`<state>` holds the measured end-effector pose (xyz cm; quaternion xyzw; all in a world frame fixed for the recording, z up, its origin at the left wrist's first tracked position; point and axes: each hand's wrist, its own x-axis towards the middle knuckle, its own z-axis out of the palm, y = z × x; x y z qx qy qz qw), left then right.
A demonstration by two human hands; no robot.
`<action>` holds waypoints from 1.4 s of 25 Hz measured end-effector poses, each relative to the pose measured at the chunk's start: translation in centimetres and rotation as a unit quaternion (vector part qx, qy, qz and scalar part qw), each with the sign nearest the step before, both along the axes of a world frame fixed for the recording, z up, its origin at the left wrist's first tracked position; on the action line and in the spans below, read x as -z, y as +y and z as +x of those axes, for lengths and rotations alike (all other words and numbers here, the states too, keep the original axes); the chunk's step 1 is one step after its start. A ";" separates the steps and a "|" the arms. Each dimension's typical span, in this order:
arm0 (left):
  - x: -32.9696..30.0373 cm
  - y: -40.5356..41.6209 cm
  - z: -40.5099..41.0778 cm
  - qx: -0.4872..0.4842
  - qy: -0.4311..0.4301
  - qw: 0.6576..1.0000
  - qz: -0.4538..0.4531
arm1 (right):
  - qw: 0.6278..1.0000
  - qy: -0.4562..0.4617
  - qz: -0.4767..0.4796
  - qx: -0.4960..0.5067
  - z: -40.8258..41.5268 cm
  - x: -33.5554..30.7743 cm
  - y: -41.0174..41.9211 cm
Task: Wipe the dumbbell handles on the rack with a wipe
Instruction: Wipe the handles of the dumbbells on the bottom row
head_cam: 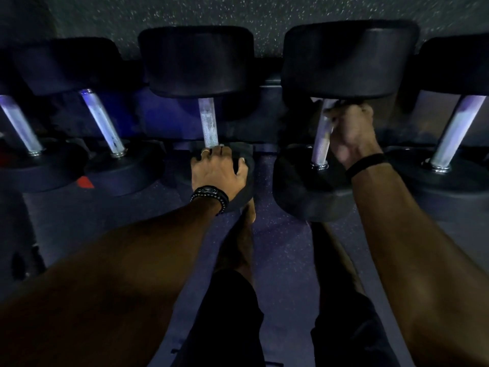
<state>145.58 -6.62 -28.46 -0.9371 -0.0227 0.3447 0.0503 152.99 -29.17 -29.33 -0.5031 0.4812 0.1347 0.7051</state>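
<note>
Several black dumbbells lie in a row on the rack, metal handles pointing away from me. My right hand (pixel 349 131) curls round the upper part of one handle (pixel 321 144), close under its far head (pixel 349 59). A pale patch shows between the fingers and the metal; I cannot tell whether it is the wipe. My left hand (pixel 217 170) grips the near head (pixel 247 181) of the middle dumbbell, fingers over its top edge, just below that dumbbell's bare handle (pixel 209 123).
More dumbbells flank these: two handles on the left (pixel 102 123) (pixel 19 123) and one on the right (pixel 455 131). Speckled dark floor lies under the rack. My legs in dark shorts (pixel 232 313) stand close to the rack's front.
</note>
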 end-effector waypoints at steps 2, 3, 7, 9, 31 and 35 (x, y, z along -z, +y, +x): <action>0.0 0.0 0.0 0.000 0.001 1.000 0.001 | 0.998 -0.048 -0.024 0.043 -0.7 -0.6 1.0; 0.1 0.1 0.1 0.002 0.003 1.000 0.000 | 0.996 -0.070 -0.029 0.048 -1.3 -1.0 1.8; 0.0 0.1 -0.1 0.009 0.005 1.000 -0.002 | 0.998 -0.043 -0.044 0.002 -1.2 -1.0 2.2; 0.2 0.1 -0.1 0.010 0.000 1.000 -0.004 | 1.000 -0.024 0.003 -0.012 0.5 -0.1 0.0; 0.4 0.2 -0.3 0.002 -0.008 1.000 -0.002 | 0.866 -0.066 -0.459 -0.185 -3.0 1.0 1.0; 0.6 0.4 -0.4 0.005 -0.026 1.000 -0.006 | 0.947 -0.054 -0.309 -0.071 -1.9 2.4 0.2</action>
